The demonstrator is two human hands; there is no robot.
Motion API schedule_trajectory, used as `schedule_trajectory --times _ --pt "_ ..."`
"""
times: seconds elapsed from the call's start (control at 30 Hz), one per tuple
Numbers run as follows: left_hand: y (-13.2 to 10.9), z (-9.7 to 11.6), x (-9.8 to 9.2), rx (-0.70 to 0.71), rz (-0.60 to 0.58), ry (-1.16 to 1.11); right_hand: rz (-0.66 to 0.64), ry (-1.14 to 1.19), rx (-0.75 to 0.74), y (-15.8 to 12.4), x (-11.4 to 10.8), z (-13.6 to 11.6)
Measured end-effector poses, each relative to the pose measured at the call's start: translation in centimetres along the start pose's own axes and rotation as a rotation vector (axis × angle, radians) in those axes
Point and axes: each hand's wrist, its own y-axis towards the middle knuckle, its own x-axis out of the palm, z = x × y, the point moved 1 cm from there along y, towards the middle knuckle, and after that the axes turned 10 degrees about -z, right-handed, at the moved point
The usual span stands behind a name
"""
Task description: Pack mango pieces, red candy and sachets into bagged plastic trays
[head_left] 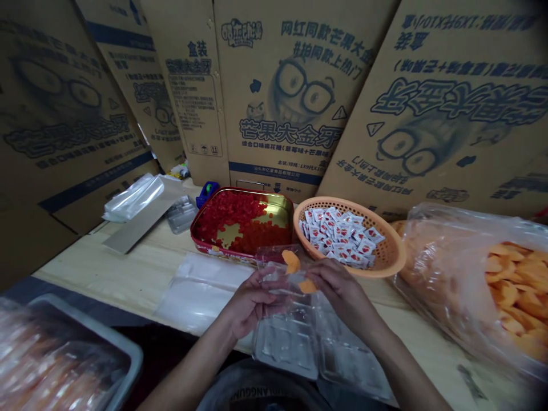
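- Spanning the space above the worktop, the two hands are close together, just in front of the shallow red-rimmed metal tin and the round orange perforated plastic basket.
- The left hand is half curled, its thumb and fingers seemingly closed on a clear, thin plastic piece; whether bag or tray, I cannot tell.
- The right hand has thumb and fingers pinched together on a small, flat, orange piece, beside the plastic.
- A curved orange piece lies against the clear plastic, just above the pinched one.
- Both orange pieces look light, soft and bendy, perhaps slightly tacky; a gentle pinch at the edge should suit, as squeezing may dent them.
- The plastic looks featherlight, slick and easily creased, best gripped by its rim.
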Motion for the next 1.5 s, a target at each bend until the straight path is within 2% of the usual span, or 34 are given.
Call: schedule_trajectory --times 0.1,0.17,0.37,0.5,0.77,0.93,1.0,1.13,1.23,1.3,1.4,1.47,1.5 --pt "0.0 -0.6 0.1 -0.037 -0.025 0.027 0.022 0.093 0.099 1.8 -0.3 -0.8" --pt "0.0 -0.9 0.1 -0.055 -0.036 0.029 -0.007 0.11 0.107 2.5 -0.7 -1.1" --pt "-0.2 -0.2 -0.4 -0.045 -0.027 -0.003 -0.317 -0.039 -0.043 0.5 -2.0 -1.2" --pt "-0.3 0.4 -0.4 -0.054 -0.013 0.017 -0.392 -0.149 -0.039 -0.4 -1.2 -0.7" --pt "-0.1 0.0 -0.8 -0.042 -0.013 0.012 -0.356 -0.011 -0.003 0.1 -1.0 -1.0" --pt "-0.1 0.1 -0.4 -0.055 -0.022 0.038 -0.032 0.297 0.19 2.9 0.0 -1.0" --pt "-0.1 0.1 -0.1 -0.059 -0.016 0.058 0.005 0.347 0.239 4.3 1.0 -0.8" --pt "-0.1 0.1 -0.1 -0.046 -0.032 0.063 -0.076 0.125 0.281 5.5 3.0 -0.7" --pt "0.0 0.1 -0.5 -0.038 -0.048 0.032 -0.083 -0.111 0.199 5.3 3.7 -1.1" --pt "0.1 0.1 -0.8 -0.03 -0.063 0.018 -0.052 -0.167 0.121 5.1 3.6 -1.1" --pt "0.2 0.3 -1.1 -0.033 -0.078 0.011 0.09 -0.122 0.07 5.2 2.2 0.6" --pt "0.1 0.5 -1.5 -0.04 -0.083 0.02 0.161 -0.141 0.133 5.6 0.3 3.1" --pt "0.0 0.6 -1.7 -0.04 -0.087 0.026 0.131 -0.183 0.203 5.8 -0.8 4.6"
